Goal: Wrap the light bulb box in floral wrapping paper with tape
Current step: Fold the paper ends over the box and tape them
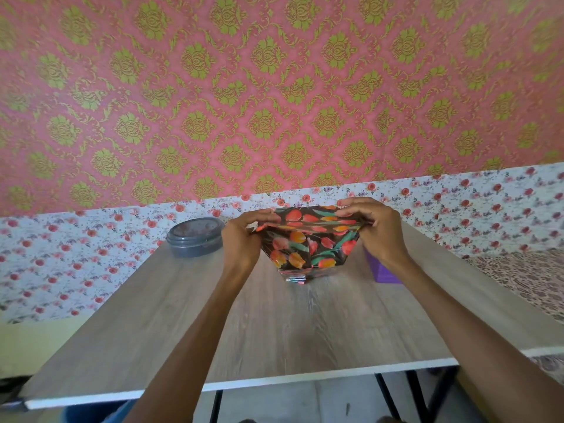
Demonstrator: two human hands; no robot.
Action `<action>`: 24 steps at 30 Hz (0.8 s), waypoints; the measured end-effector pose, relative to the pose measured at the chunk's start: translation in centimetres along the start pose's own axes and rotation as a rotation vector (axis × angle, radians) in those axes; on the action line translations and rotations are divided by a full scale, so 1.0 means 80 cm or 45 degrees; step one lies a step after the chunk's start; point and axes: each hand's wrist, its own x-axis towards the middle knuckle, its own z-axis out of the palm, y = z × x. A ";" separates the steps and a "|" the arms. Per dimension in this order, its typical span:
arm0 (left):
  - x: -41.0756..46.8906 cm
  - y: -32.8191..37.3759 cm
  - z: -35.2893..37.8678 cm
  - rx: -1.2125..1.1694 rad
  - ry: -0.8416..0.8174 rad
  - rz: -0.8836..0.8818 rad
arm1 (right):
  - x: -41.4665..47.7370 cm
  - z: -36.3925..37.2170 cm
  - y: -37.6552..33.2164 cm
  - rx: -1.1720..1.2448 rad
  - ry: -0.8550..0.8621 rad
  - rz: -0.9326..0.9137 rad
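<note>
Grey lidded tub (195, 238) sits back-left on our wood table (146, 315). With left hand (241, 241) and right hand (380, 235) we pinch the top-fold ends of the floral wrapping paper (308, 244) bundle mid-table. Purple block (383, 271) sits just right.

A table (152, 315) stretches from the near edge of the scene to the wall (274, 87) behind it. On the table, at its far middle, stands the parcel (308, 248), the paper folded around whatever is inside. The left hand (241, 242) pinches the left end of the parcel's upper fold and the right hand (378, 233) pinches the right end, both forearms reaching in from the near side above the tabletop. Left of the parcel, at the far left corner, sits a round lidded container (195, 238), just beside the left hand. Right of the parcel a small box (381, 273) rests on the table, partly hidden behind the right wrist.
</note>
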 end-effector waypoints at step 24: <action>0.010 0.038 -0.019 -0.281 -0.447 -0.523 | 0.010 0.004 -0.034 -0.116 -0.002 0.381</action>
